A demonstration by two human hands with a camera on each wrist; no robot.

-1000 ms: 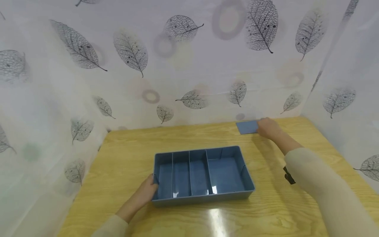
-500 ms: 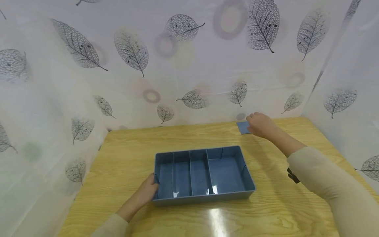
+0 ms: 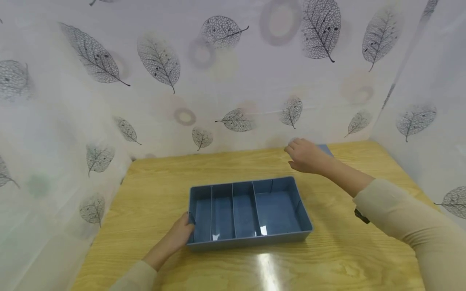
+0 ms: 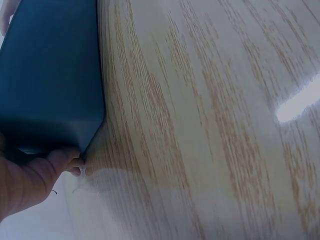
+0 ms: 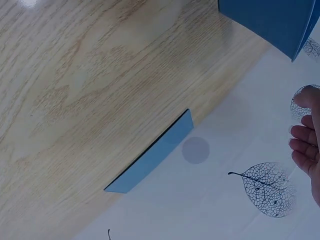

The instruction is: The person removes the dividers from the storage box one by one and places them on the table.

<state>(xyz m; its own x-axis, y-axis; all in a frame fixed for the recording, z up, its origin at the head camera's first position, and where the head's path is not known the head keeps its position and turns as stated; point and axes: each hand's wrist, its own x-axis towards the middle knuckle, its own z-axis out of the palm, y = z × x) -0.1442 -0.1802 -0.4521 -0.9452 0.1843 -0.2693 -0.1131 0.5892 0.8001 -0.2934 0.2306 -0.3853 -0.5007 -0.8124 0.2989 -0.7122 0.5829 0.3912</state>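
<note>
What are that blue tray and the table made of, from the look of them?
Tray: probably plastic, smooth and slightly glossy, judging by its thin, even walls and glints. Table: wood or a wood-print cover, glossy; grain and a bright reflection show, but not which.

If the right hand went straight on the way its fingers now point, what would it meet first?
Probably the leaf-print sheet behind the table; nothing shows between it and the right hand, though the gap's depth is unclear.
</note>
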